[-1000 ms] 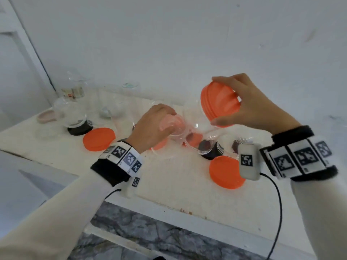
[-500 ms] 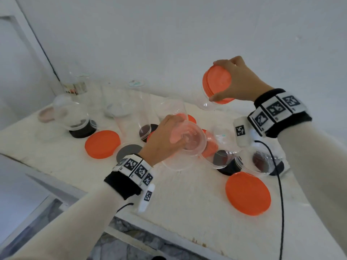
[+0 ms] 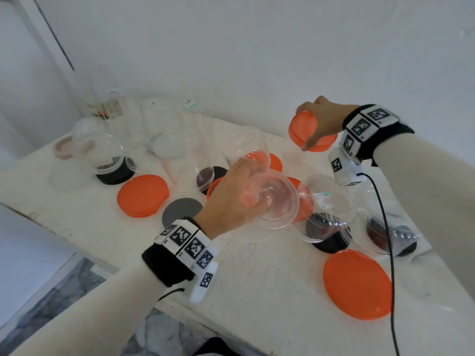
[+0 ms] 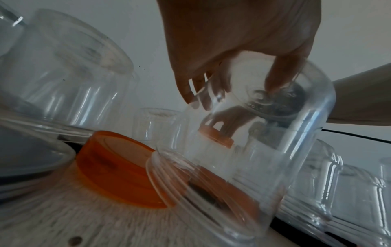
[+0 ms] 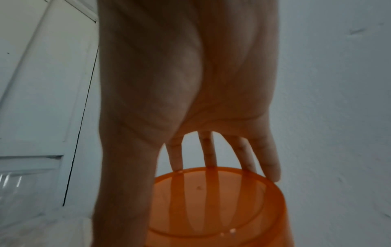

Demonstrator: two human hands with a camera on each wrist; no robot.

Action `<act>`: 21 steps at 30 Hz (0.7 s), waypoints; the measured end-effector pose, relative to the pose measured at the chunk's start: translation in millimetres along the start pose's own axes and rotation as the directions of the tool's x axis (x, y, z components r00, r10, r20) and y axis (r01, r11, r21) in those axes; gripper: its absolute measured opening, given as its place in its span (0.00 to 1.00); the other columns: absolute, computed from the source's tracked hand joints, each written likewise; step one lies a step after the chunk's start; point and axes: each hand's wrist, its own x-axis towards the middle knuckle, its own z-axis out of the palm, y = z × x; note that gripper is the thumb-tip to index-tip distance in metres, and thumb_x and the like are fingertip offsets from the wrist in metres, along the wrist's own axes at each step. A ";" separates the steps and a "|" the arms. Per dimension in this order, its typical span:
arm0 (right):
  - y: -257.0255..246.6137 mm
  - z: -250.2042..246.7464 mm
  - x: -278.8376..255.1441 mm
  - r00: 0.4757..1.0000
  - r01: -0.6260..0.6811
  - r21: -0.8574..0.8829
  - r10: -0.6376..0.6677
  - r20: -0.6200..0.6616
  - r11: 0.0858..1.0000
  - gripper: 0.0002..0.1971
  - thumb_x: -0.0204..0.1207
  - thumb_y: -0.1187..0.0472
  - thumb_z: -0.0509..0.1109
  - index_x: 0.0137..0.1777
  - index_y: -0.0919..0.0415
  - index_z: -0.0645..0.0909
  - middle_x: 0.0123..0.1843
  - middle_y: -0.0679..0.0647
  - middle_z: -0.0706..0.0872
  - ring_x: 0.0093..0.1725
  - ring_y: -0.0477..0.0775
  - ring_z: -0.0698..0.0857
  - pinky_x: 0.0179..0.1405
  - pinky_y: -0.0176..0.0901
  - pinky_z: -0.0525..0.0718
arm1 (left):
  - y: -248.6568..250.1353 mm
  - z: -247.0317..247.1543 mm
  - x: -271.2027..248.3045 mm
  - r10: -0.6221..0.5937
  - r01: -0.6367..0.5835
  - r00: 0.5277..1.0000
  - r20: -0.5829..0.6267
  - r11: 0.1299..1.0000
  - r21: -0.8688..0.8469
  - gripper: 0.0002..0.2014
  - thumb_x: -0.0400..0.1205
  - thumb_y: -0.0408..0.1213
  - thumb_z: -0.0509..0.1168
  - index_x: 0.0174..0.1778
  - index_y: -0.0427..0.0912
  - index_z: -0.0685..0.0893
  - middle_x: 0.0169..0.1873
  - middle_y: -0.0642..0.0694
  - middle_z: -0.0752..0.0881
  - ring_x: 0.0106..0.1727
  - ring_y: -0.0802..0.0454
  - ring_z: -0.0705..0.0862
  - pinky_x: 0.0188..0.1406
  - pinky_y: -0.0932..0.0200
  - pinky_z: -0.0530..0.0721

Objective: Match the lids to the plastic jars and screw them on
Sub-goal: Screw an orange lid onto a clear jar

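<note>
My left hand (image 3: 239, 196) grips a clear plastic jar (image 3: 279, 201) by its base, tilted, its mouth low over the table. In the left wrist view the fingers (image 4: 281, 76) curl over the jar (image 4: 264, 142) bottom, and its threaded mouth hangs near an orange lid (image 4: 118, 170). My right hand (image 3: 322, 124) holds an orange lid (image 3: 305, 132) by its rim, raised near the back wall. The right wrist view shows the fingertips (image 5: 271, 167) on that lid (image 5: 213, 203). Other orange lids (image 3: 142, 196) (image 3: 357, 283) lie flat on the white table (image 3: 257, 291).
Several clear jars stand mouth-down over black lids, at left (image 3: 110, 160) and at right (image 3: 326, 214) (image 3: 385, 227). A grey lid (image 3: 181, 210) lies by my left wrist. More clear jars (image 3: 167, 134) stand at the back. A black cable (image 3: 385, 240) crosses the right side.
My right hand has carried the orange lid up and back toward the wall. My left hand has tipped the clear jar and lifted it a little toward me.
</note>
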 end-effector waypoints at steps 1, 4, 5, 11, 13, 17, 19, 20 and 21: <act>-0.9 1.1 1.8 1.000 0.001 -0.023 0.000 0.013 1.000 0.51 0.56 0.43 0.83 0.77 0.42 0.58 0.75 0.54 0.61 0.67 0.69 0.73 0.60 0.66 0.79 | 0.8 -0.7 -0.4 -0.002 0.002 1.000 0.000 1.000 -0.004 0.27 0.70 0.50 0.63 0.63 0.39 0.74 0.55 0.48 0.77 0.58 0.56 0.76 0.58 0.78 0.64; -2.0 2.4 5.4 0.999 -0.002 -0.092 0.007 0.047 0.996 0.51 0.56 0.42 0.83 0.76 0.43 0.57 0.74 0.55 0.62 0.66 0.69 0.75 0.60 0.66 0.79 | 2.5 -2.1 -0.3 -0.003 0.003 1.000 0.004 1.000 -0.003 0.28 0.71 0.49 0.63 0.64 0.37 0.74 0.56 0.48 0.78 0.58 0.55 0.77 0.58 0.78 0.64; -1.9 2.6 5.7 0.998 -0.005 -0.110 0.012 0.056 0.994 0.51 0.56 0.42 0.83 0.76 0.43 0.57 0.74 0.56 0.62 0.65 0.69 0.75 0.60 0.66 0.79 | 3.0 -2.3 -0.1 -0.004 0.005 1.000 0.006 1.000 -0.003 0.28 0.71 0.48 0.63 0.64 0.37 0.73 0.55 0.48 0.78 0.58 0.55 0.77 0.58 0.78 0.64; -1.6 7.0 8.7 0.991 0.029 -0.238 0.003 0.133 0.971 0.50 0.59 0.44 0.82 0.77 0.44 0.56 0.74 0.56 0.64 0.65 0.68 0.76 0.59 0.64 0.80 | 1.9 -1.4 -0.6 -0.020 0.020 1.000 0.003 0.998 -0.054 0.26 0.72 0.46 0.65 0.65 0.39 0.73 0.57 0.46 0.79 0.62 0.52 0.78 0.63 0.63 0.72; -2.3 7.0 8.7 0.988 0.044 -0.267 -0.003 0.151 0.963 0.49 0.58 0.44 0.82 0.77 0.44 0.57 0.73 0.55 0.66 0.64 0.66 0.76 0.58 0.62 0.80 | 1.3 -1.5 -0.4 -0.020 0.020 1.000 0.005 0.998 -0.054 0.26 0.72 0.45 0.65 0.65 0.39 0.73 0.57 0.46 0.79 0.62 0.51 0.78 0.63 0.59 0.74; 0.7 9.1 10.4 0.987 0.057 -0.298 -0.009 0.160 0.953 0.48 0.60 0.45 0.82 0.76 0.43 0.58 0.73 0.55 0.66 0.64 0.66 0.76 0.58 0.61 0.80 | 0.6 -1.2 -0.4 -0.029 0.030 1.000 0.007 0.998 -0.059 0.26 0.72 0.46 0.65 0.64 0.40 0.73 0.57 0.46 0.79 0.61 0.52 0.78 0.63 0.61 0.73; 1.9 9.8 11.8 0.986 0.059 -0.298 -0.009 0.167 0.953 0.47 0.61 0.45 0.81 0.77 0.43 0.57 0.74 0.55 0.66 0.66 0.66 0.75 0.60 0.62 0.79 | 0.8 -1.1 -0.4 -0.030 0.030 1.000 0.004 0.998 -0.059 0.26 0.72 0.46 0.65 0.64 0.40 0.73 0.57 0.46 0.79 0.61 0.51 0.78 0.63 0.63 0.72; 2.1 10.0 12.1 0.985 0.062 -0.296 -0.010 0.173 0.953 0.47 0.62 0.45 0.81 0.77 0.43 0.57 0.74 0.55 0.65 0.67 0.65 0.74 0.61 0.62 0.79 | 1.0 -1.1 -0.4 -0.031 0.031 1.000 0.004 0.997 -0.065 0.26 0.72 0.46 0.65 0.64 0.40 0.73 0.57 0.45 0.79 0.62 0.50 0.78 0.63 0.62 0.73; 2.3 9.9 12.2 0.984 0.063 -0.294 -0.010 0.178 0.954 0.47 0.62 0.45 0.80 0.78 0.43 0.56 0.75 0.55 0.65 0.67 0.65 0.74 0.62 0.62 0.78 | 1.4 -1.3 -0.7 -0.032 0.032 0.999 0.006 0.997 -0.072 0.26 0.72 0.46 0.65 0.64 0.39 0.73 0.57 0.45 0.78 0.62 0.50 0.78 0.63 0.60 0.74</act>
